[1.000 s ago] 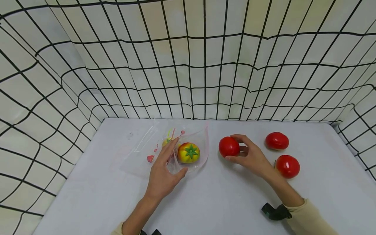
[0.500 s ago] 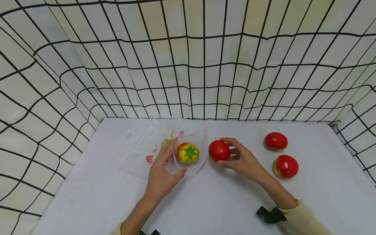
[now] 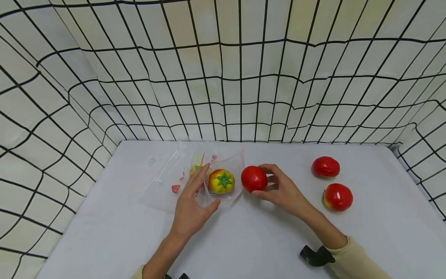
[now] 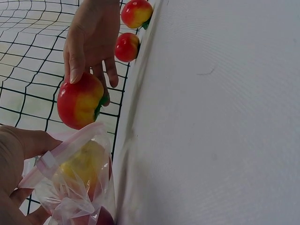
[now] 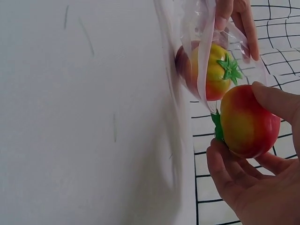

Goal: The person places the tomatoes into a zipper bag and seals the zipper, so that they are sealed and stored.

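A person works with both hands above a white table (image 3: pixel 244 240), a clear plastic bag (image 4: pixel 63 150) in one and a tomato in the other. The left hand (image 3: pixel 191 215) holds the bag at its pink-edged rim, thumb and fingers spread well apart, the mouth gaping towards the right hand (image 3: pixel 283 193). That hand grips a red tomato (image 3: pixel 254 179), fingers and thumb curved round its sides, the fruit between the two hands and just beside the bag's mouth; whether they touch cannot be told. Inside the bag, right of the left fingers, sits a yellow-and-red tomato (image 3: pixel 221 181), its green star-shaped leaf showing; another yellow one (image 3: pixel 196 169) shows partly, beyond the left fingertips. To the right of the right hand, two more rest on the table: a far tomato (image 3: pixel 325 167) and a near tomato (image 3: pixel 338 197), the latter close to the forearm. A black net (image 3: pixel 240 77) rises beyond both hands. A beige sleeve (image 3: pixel 357 259) covers the right forearm behind its wrist.
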Action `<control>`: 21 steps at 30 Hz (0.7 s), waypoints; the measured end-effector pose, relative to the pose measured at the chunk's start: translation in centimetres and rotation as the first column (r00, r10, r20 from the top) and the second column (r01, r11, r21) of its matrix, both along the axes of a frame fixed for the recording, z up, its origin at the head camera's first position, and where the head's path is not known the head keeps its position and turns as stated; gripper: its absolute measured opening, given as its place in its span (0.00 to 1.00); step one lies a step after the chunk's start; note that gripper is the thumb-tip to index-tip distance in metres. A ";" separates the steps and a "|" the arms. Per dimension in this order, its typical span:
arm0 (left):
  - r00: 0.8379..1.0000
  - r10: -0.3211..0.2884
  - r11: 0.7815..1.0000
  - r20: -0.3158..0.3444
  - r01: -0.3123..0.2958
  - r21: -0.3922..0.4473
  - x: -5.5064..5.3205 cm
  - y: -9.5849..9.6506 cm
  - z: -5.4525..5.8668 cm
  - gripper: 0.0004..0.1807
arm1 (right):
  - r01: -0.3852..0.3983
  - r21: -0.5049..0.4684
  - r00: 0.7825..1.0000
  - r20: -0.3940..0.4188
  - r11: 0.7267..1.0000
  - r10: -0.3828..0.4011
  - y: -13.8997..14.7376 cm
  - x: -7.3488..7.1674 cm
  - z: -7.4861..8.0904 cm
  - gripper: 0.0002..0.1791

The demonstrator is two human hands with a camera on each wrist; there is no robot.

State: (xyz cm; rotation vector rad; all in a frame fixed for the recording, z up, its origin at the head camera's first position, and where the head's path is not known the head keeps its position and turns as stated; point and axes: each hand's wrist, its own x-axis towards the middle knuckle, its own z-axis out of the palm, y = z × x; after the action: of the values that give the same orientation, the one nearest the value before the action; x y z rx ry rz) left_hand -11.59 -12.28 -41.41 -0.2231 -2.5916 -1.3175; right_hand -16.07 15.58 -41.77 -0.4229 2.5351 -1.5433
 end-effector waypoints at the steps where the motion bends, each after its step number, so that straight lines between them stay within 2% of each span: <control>1: 1.000 0.002 1.000 0.001 -0.002 -0.002 0.0 0.0 0.0 0.52 | -0.001 -0.002 1.000 0.001 1.000 0.001 -0.1 0.0 0.1 0.41; 5: 1.000 0.007 1.000 0.006 -0.007 -0.004 0.2 -0.1 0.1 0.52 | -0.006 -0.003 1.000 0.004 1.000 0.006 -0.4 0.1 0.3 0.41; 12: 0.999 0.016 1.000 0.032 -0.016 -0.001 0.5 -0.1 0.3 0.54 | -0.014 -0.009 0.998 -0.059 1.000 0.014 -0.7 0.2 0.1 0.41; 21: 0.997 0.046 0.999 0.065 -0.047 0.015 1.0 0.1 0.4 0.54 | -0.006 0.003 0.998 -0.068 1.000 0.006 -1.4 0.5 0.4 0.42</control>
State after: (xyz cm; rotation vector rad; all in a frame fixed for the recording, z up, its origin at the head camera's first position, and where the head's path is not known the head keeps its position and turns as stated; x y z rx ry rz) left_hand -10.62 -12.16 -41.04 -0.1180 -2.6213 -1.3505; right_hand -15.61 14.13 -41.42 -0.4903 2.5833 -1.5495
